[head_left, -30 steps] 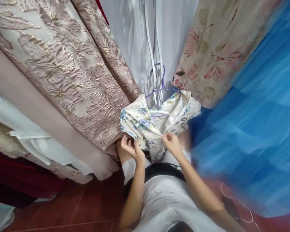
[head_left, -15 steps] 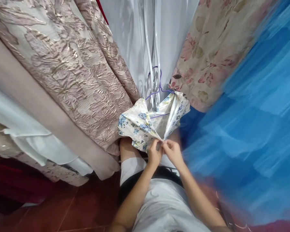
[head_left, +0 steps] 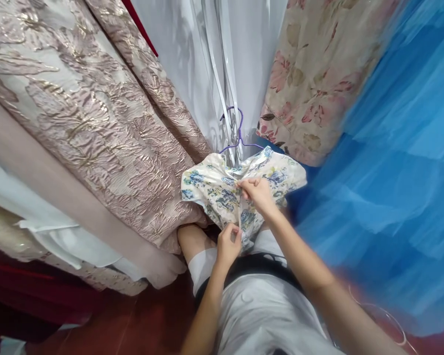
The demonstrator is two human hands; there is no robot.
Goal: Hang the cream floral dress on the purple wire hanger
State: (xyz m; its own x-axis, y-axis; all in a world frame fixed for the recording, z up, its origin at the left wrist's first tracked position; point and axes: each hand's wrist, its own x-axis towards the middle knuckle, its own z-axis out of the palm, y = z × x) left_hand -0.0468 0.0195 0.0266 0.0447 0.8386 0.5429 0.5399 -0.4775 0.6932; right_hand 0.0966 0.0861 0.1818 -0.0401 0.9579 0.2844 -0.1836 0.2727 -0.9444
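One left hand (head_left: 228,244) and one right hand (head_left: 258,195): two in all. One blouse (head_left: 222,197). One hanger (head_left: 241,125). Two legs (head_left: 194,238). One flowered cloth (head_left: 307,88). One cable (head_left: 393,319). White straps (head_left: 228,64), at least two, overlapping. Several garments (head_left: 96,123) at left, exact number unclear; the blue cloth's (head_left: 385,172) layers cannot be counted.

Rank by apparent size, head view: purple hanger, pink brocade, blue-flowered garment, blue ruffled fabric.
1. Pink brocade and blue ruffled fabric: too alike to rank
2. Blue-flowered garment
3. Purple hanger, visible part
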